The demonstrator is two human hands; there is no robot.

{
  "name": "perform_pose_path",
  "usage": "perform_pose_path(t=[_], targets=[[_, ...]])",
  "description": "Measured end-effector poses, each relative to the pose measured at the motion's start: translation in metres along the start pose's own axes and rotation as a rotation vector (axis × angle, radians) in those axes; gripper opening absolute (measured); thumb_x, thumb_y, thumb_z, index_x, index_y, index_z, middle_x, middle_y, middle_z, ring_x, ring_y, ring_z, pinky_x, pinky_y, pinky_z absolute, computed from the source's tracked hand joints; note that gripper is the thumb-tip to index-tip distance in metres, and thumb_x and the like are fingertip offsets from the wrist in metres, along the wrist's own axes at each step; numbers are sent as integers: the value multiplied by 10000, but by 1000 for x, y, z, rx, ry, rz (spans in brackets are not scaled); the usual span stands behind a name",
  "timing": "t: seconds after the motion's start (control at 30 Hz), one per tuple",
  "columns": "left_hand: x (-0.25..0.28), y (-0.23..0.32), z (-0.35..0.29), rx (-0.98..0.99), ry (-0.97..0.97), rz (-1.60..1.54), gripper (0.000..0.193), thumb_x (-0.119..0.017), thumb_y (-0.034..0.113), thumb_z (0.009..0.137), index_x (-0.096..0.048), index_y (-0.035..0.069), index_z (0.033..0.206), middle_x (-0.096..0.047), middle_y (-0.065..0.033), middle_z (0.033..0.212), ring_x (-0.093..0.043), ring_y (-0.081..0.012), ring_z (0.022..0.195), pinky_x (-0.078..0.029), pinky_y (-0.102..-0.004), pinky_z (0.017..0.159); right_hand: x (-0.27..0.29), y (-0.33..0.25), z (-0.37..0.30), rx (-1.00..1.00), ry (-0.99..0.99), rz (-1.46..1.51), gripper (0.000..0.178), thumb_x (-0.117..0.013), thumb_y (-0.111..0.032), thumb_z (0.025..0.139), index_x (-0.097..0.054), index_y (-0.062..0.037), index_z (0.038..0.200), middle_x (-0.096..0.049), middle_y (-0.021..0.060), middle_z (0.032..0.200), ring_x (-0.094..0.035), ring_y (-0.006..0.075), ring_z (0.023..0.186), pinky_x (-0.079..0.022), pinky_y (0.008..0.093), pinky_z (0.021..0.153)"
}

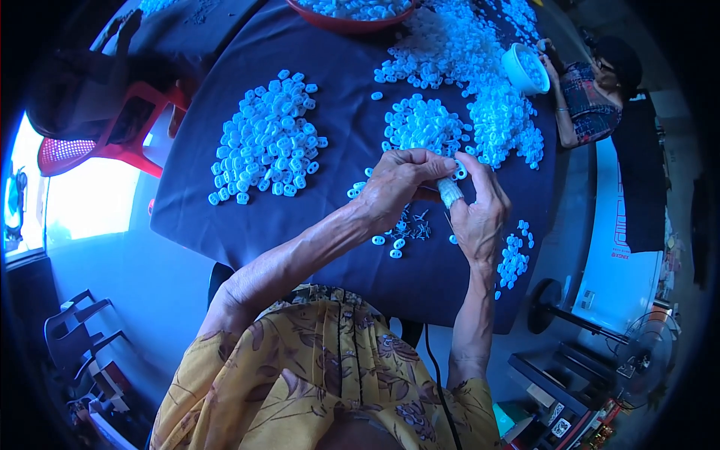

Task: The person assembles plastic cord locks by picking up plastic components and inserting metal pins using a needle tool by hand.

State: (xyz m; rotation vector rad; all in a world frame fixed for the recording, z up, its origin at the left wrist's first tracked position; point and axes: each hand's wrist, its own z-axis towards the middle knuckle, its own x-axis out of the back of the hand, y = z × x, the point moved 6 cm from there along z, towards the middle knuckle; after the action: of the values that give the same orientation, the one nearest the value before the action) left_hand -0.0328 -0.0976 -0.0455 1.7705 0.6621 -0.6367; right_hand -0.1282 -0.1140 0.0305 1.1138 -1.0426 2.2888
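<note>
The left hand [397, 187] pinches a small white ring [460, 172]. The right hand [480, 217] grips a stack of rings [448, 193] above the tabletop [337, 135].

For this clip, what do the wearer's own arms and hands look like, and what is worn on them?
Both forearms are bare from elbow to wrist, lean, with veins and tendons showing. The left hand and right hand wear no gloves; I can make out no rings, watch or bracelet. The sleeves are short, part of a yellow top with a brown leaf pattern, ending near the elbows.
</note>
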Motion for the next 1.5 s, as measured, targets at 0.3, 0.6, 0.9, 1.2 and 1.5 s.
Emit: perform_pose_path(t=[0.3,0.6,0.9,1.2,1.5], targets=[[1,6,3,49,-71,40,222,-600,252,805,-614,33,769,-554,-21,684,-540,-107,618,-467,-268,585,7,-3,1,10,-55,33,319,-576,27,653,-572,-23,968,-601,130,878,-595,292,812,-469,335,701],[4,1,3,6,-48,119,221,-628,240,779,-625,21,808,-598,-41,710,-551,-98,635,-455,-251,598,-2,-1,0,55,-77,38,440,-561,24,593,-522,-6,1031,-569,149,891,-540,311,833,-440,374,735],[2,-4,5,72,-66,73,232,-628,248,780,-616,16,778,-590,-50,692,-570,-126,636,-487,-271,584,-2,0,-1,129,-115,-120,343,-570,1,618,-527,7,958,-566,155,840,-541,325,781,-442,391,688],[3,-6,5,107,-70,14,151,-610,172,790,-611,24,760,-570,-27,688,-539,-98,619,-460,-259,574,-5,2,0,271,-177,-136,277,-590,-9,592,-523,23,858,-516,139,721,-517,294,671,-425,378,617],[4,-11,8,169,-74,-40,180,-607,197,796,-605,17,809,-572,-43,719,-562,-126,641,-478,-278,582,-5,10,1,281,-150,-65,209,-550,-69,640,-520,45,814,-519,161,708,-521,320,652,-429,387,581]])
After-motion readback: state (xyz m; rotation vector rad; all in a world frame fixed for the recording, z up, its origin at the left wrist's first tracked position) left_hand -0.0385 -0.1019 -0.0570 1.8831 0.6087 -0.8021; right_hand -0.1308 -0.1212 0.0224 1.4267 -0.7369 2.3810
